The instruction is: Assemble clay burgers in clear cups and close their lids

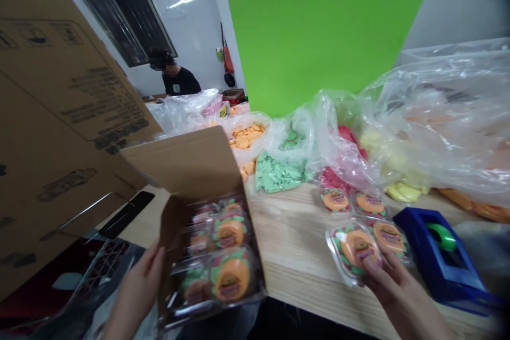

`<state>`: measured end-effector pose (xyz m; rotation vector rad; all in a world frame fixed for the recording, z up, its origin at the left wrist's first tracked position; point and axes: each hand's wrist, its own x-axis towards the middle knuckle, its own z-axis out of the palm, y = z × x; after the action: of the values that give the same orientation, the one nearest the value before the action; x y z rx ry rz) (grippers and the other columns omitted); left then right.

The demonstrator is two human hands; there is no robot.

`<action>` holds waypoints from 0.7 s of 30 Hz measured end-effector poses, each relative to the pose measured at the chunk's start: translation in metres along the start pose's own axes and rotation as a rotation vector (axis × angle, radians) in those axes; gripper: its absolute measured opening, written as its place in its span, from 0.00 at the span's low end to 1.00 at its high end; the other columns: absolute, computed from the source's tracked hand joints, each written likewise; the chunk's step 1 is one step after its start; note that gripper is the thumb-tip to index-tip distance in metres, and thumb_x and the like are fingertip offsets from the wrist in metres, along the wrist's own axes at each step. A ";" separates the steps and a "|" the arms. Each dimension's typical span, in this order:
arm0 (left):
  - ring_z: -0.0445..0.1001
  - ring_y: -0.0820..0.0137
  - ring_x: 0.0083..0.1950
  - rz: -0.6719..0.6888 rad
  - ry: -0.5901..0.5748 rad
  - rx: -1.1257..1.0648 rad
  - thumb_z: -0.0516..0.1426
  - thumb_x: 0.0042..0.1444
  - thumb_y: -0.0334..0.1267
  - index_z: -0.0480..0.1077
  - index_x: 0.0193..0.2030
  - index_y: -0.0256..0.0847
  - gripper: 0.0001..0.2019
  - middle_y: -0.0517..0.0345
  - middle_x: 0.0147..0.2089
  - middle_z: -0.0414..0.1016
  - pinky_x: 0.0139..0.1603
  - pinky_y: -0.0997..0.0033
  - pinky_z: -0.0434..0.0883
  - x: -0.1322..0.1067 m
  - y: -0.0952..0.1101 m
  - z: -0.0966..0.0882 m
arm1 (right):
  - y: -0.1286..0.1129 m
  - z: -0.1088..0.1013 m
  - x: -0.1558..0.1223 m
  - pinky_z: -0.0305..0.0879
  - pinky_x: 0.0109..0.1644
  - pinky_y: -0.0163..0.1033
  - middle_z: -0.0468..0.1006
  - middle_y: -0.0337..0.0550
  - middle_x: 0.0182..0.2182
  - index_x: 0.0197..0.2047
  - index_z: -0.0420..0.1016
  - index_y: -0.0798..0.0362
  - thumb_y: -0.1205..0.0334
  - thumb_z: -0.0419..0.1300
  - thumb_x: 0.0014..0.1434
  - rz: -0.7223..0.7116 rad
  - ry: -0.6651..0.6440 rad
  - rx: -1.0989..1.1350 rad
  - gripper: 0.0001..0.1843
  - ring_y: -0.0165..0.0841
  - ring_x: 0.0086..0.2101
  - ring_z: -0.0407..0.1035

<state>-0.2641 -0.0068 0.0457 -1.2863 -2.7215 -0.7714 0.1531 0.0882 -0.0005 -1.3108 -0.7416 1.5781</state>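
An open cardboard box (199, 164) stands tilted at the table's front edge, with several clear plastic packs (231, 276) inside, each showing an orange burger-like piece with a printed label. My left hand (141, 281) grips the box by its left wall. On the right, my right hand (392, 281) has its fingers closed on the edge of a clear burger-toy pack (354, 249), which is slightly raised and tilted. Directly behind it sit more such packs, among them one pack (388, 236) partly covered by the held one and another pack (335, 200) farther back.
Plastic bags of green pieces (279, 170), orange pieces (247, 136) and yellow pieces (404, 189) line the table's back. A blue tape dispenser (434, 255) is at right. A big carton (59, 117) rises at left; a green panel (326, 32) stands behind. A person (181, 81) sits beyond.
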 end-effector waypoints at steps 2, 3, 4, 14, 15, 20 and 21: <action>0.74 0.61 0.49 -0.021 -0.130 -0.085 0.46 0.51 0.46 0.71 0.46 0.39 0.22 0.54 0.46 0.77 0.47 0.68 0.71 -0.019 0.031 0.014 | -0.008 0.000 -0.003 0.69 0.32 0.31 0.75 0.38 0.35 0.47 0.67 0.46 0.54 0.66 0.44 -0.006 0.007 0.115 0.26 0.32 0.32 0.67; 0.72 0.61 0.52 0.005 -0.182 -0.137 0.45 0.52 0.47 0.69 0.49 0.37 0.23 0.52 0.49 0.75 0.51 0.67 0.69 -0.027 0.046 0.020 | -0.014 0.001 -0.005 0.69 0.31 0.31 0.74 0.38 0.34 0.46 0.67 0.46 0.55 0.66 0.44 -0.015 0.001 0.159 0.24 0.31 0.31 0.67; 0.70 0.62 0.55 0.032 -0.233 -0.186 0.44 0.54 0.47 0.67 0.51 0.36 0.24 0.50 0.52 0.73 0.54 0.65 0.66 -0.034 0.060 0.026 | -0.020 0.004 -0.008 0.69 0.31 0.32 0.74 0.38 0.34 0.46 0.68 0.45 0.56 0.66 0.44 -0.036 -0.010 0.190 0.24 0.31 0.30 0.67; 0.66 0.61 0.55 0.460 -0.403 -0.722 0.50 0.58 0.44 0.53 0.61 0.47 0.24 0.49 0.60 0.61 0.53 0.57 0.66 -0.030 0.176 0.003 | -0.078 0.065 -0.030 0.71 0.39 0.38 0.74 0.40 0.43 0.44 0.63 0.45 0.63 0.65 0.49 -0.258 -0.328 0.057 0.20 0.33 0.38 0.72; 0.69 0.62 0.52 0.486 -0.579 -0.834 0.52 0.57 0.45 0.52 0.61 0.48 0.26 0.50 0.58 0.63 0.50 0.60 0.69 -0.028 0.189 -0.003 | -0.081 0.072 -0.031 0.71 0.38 0.38 0.74 0.39 0.42 0.43 0.63 0.45 0.63 0.65 0.48 -0.278 -0.364 0.044 0.20 0.33 0.38 0.72; 0.72 0.68 0.46 0.432 -0.927 -0.960 0.57 0.53 0.41 0.61 0.54 0.46 0.21 0.57 0.50 0.71 0.45 0.71 0.70 -0.023 0.226 -0.009 | -0.087 0.073 -0.029 0.70 0.44 0.41 0.75 0.41 0.42 0.49 0.61 0.45 0.61 0.62 0.52 -0.338 -0.492 -0.136 0.21 0.34 0.42 0.72; 0.71 0.68 0.46 0.428 -0.910 -0.960 0.56 0.54 0.42 0.63 0.52 0.45 0.18 0.57 0.48 0.72 0.44 0.71 0.70 -0.020 0.226 -0.006 | -0.086 0.064 -0.024 0.70 0.45 0.42 0.75 0.43 0.44 0.51 0.60 0.45 0.59 0.59 0.54 -0.377 -0.440 -0.232 0.21 0.35 0.43 0.71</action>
<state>-0.0865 0.0972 0.1418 -2.8717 -2.3273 -1.9125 0.1149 0.1070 0.1008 -0.9100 -1.3930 1.5103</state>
